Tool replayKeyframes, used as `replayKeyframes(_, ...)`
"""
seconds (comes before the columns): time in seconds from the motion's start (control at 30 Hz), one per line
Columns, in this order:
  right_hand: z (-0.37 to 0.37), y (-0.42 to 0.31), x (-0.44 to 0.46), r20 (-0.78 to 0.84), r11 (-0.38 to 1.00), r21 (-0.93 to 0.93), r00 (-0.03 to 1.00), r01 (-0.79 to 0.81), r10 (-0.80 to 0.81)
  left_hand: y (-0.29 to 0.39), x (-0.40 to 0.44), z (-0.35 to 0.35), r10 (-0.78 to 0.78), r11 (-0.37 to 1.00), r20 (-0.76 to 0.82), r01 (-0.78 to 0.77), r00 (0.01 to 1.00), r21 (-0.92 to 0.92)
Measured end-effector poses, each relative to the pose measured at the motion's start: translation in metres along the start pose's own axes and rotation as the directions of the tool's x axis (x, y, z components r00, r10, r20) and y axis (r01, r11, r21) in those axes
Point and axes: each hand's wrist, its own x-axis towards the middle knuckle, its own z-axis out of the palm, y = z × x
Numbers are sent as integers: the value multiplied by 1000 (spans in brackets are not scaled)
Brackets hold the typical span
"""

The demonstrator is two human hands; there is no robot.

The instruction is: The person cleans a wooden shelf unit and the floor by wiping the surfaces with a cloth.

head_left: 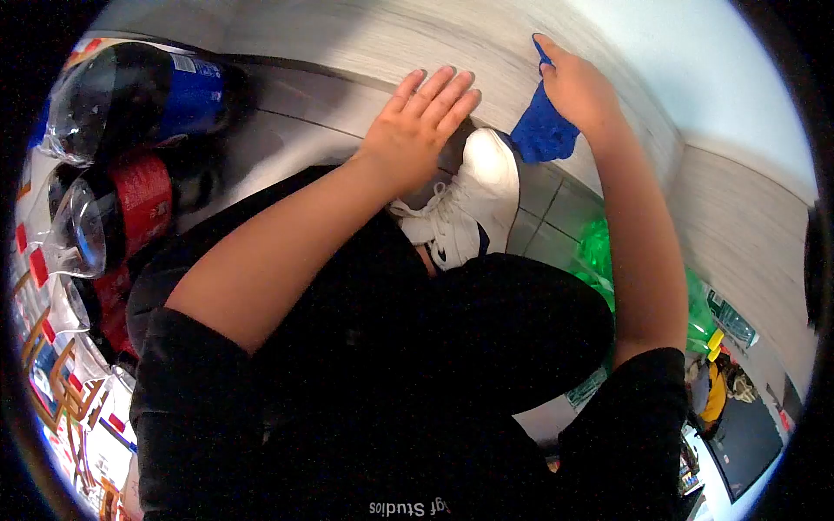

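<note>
My right hand [580, 91] is closed on a blue cloth [546, 126] that lies against or close to the light wood-grain panel [495, 65]. Some of the cloth sticks out past the fingertips, and the rest hangs below the hand. My left hand [415, 130] has its fingers stretched out and holds nothing. Its fingertips are at the lower part of the panel; whether they press on it I cannot tell. Just below the hands is a white lace-up shoe [473, 204] on my foot, its toe near the panel's base.
At the left lie large dark bottles, one with a blue label [195, 95] and one with a red label [143, 200]. Green plastic bottles [699, 313] are beside my right forearm. Grey floor tiles [295, 95] show around my foot. A second wood-grain panel [747, 208] meets the first at a corner.
</note>
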Motion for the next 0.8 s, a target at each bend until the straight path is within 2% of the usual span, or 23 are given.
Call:
replayKeyframes(0.17, 9, 16, 36, -74, 999, -16, 997, 29, -30, 0, 0, 0, -1, 1000, -8, 1, 1000, -29)
replayKeyframes(0.27, 7, 18, 42, -82, 999, 44, 997, -3, 6, -1, -1, 1, -2, 999, -8, 2, 1000, -41)
replayKeyframes(0.33, 6, 17, 36, -110, 998, 4, 992, 65, -65, 0, 0, 1, -5, 998, -5, 5, 1000, -61)
replayKeyframes(0.43, -5, -1, 7, -25, 1000, -10, 1000, -17, 16, -1, 0, 1, 1, 1000, -1, -1, 1000, -26)
replayKeyframes(0.57, 4, 6, 2, -47, 999, -32, 998, 30, -31, -1, 0, -2, 9, 1000, 12, -9, 1000, -27)
replayKeyframes(0.77, 2, 13, 36, -56, 999, -46, 998, 17, -20, -2, 0, -1, 9, 1000, 14, -9, 1000, -7)
replayKeyframes(0.8, 4, 15, 40, -115, 996, -46, 990, 74, -79, -2, -1, -1, 14, 1000, 21, -13, 1000, -17)
